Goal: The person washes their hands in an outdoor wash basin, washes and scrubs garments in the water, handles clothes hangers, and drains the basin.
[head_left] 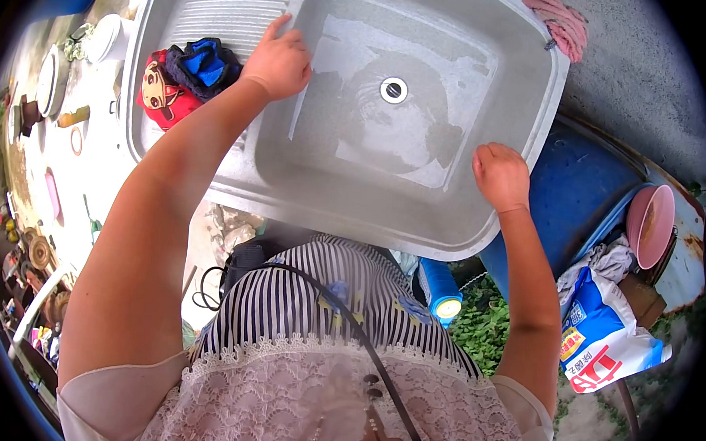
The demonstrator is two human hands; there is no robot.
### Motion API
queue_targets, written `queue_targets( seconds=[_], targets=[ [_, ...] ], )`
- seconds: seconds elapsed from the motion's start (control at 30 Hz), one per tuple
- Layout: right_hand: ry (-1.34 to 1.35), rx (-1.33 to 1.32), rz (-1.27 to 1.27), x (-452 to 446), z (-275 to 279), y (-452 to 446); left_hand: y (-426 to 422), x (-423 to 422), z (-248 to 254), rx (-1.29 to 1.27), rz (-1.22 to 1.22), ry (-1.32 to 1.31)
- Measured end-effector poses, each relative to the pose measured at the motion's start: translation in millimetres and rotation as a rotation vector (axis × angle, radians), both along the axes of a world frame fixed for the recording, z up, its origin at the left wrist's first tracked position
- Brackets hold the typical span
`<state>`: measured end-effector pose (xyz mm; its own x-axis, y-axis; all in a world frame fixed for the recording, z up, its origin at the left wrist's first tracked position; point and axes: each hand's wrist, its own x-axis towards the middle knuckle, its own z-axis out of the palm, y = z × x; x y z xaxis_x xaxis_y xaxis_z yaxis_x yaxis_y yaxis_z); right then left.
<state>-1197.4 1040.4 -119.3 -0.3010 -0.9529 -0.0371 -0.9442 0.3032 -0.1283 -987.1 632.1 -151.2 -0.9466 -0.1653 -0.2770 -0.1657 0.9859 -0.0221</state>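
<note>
A grey sink (315, 190) has a ribbed washboard (220, 14) on its left and a round drain (393, 90) in its wet basin. My left hand (280, 61) is over the divider beside the washboard, its index finger stretched out and the others curled, holding nothing visible. Just left of it, a dark cloth with blue inside (205, 67) and a red cloth with a cartoon face (164, 91) lie bunched on the washboard. Over the basin's right side, near the rim, my right hand (500, 176) has its fingers curled closed; whatever they may hold is hidden.
A pink cloth (559, 22) hangs at the sink's upper right corner. To the right are a blue barrel (574, 184), a pink bowl (650, 226) and a blue-and-white detergent bag (603, 329). A white bucket (109, 38) stands at the left.
</note>
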Motion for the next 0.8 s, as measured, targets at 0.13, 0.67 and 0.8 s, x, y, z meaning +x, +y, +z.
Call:
queue_targets(
  seconds=[0.13, 0.67, 0.8],
  targets=[
    [0.014, -0.009, 0.007, 0, 1, -1, 0, 0, -1, -0.023, -0.008, 0.007],
    [-0.416, 0.48, -0.043, 142, -120, -98, -4, 1, -8, -0.016, -0.007, 0.036],
    [-0.42, 0.488, 0.193, 127, -100, -103, -4, 2, -9, -0.018, -0.017, 0.061]
  ],
)
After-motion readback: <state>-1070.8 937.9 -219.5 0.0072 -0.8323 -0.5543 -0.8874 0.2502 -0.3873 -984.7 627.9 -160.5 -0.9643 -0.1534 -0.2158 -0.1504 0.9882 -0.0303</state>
